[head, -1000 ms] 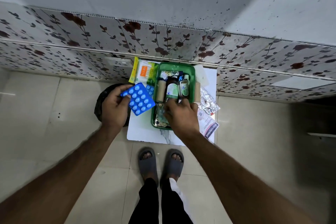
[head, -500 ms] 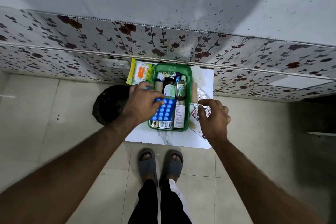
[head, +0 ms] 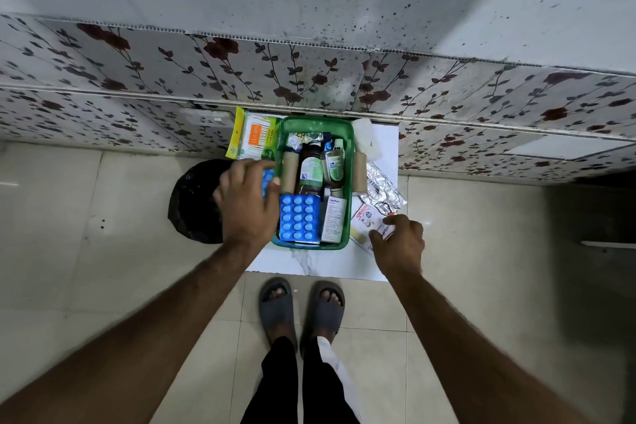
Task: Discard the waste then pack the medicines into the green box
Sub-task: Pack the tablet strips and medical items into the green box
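Blue blister pack (head: pixel 298 217) now lies in the green box (head: pixel 348 148); my left hand (head: pixel 248 203) pulled off it, fingers loose, while my right hand (head: pixel 399 244) pinches a white packet (head: pixel 364 221).

A white marble-patterned surface (head: pixel 309 265) stands against a wall clad in floral-print panels (head: pixel 137 79). The floor (head: pixel 103 286) is laid with beige tiles. Two grey slippers (head: pixel 303 306) rest on the floor just below the surface.
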